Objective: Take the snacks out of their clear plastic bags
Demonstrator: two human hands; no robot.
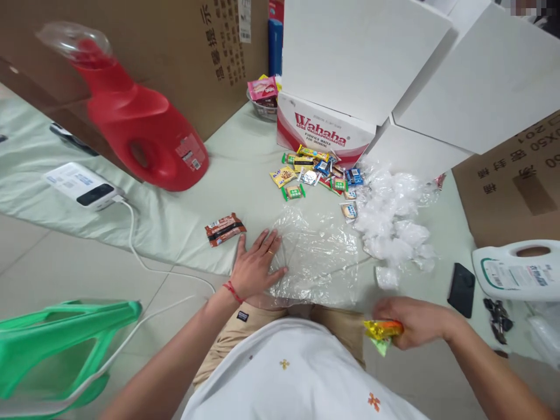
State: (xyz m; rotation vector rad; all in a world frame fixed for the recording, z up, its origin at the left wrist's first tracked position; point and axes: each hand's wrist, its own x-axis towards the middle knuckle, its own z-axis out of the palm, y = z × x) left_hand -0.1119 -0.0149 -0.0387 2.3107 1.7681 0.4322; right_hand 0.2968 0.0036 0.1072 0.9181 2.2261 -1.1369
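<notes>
My left hand (pixel 258 262) lies flat with its fingers spread on the left edge of a clear plastic bag (pixel 317 251), which is laid out on the cloth. Just beyond its fingertips is a brown snack packet (pixel 225 229) with a dark band. My right hand (pixel 409 319), slightly blurred, is closed around yellow and green snack packets (pixel 381 331) and hangs in front of the table edge, apart from the bag. Farther back, several small wrapped snacks (pixel 317 169) lie in a heap. Crumpled clear bags (pixel 389 216) are piled to the right of them.
A Wahaba-style carton (pixel 321 131) and white boxes (pixel 350 52) stand at the back. On the left are a red jug (pixel 149 128), a white power bank (pixel 83 185) with a cable and a green stool (pixel 65 344). A phone (pixel 462 290), keys (pixel 497 321) and white bottle (pixel 520 271) lie right.
</notes>
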